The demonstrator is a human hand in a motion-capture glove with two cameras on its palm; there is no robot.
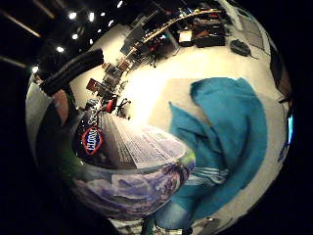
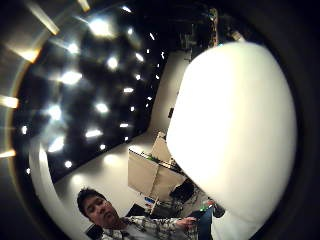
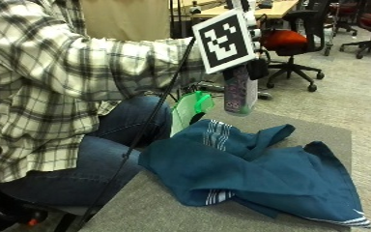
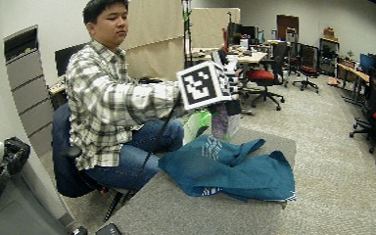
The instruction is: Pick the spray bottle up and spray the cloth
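From the outside view, I am sitting at the left with my plaid sleeve (image 3: 76, 72) reaching right over the tabletop (image 3: 173, 212). My gloved right hand (image 3: 253, 67) is mostly hidden behind the marker, so only dark bits of the grip are showing. I am holding one spray bottle (image 3: 239, 94) upright in the air above the far left part of the cloth (image 3: 256, 169), apart from it. Its head is hidden behind the marker; only the lower body is showing. One teal cloth is lying crumpled on the tabletop, spreading to the near right corner, white stripes showing at two edges. A green translucent thing (image 3: 189, 111) is sitting just left of the bottle, beyond the cloth; I cannot tell what it is.

The little finger side palm view is showing what the outside views are not: the bottle's printed label right against my palm, with the cloth lying beyond it. The thumb side palm view is filled by a white rounded shape, hard to identify. My fingers are curling around the bottle, though no view is showing them clearly.
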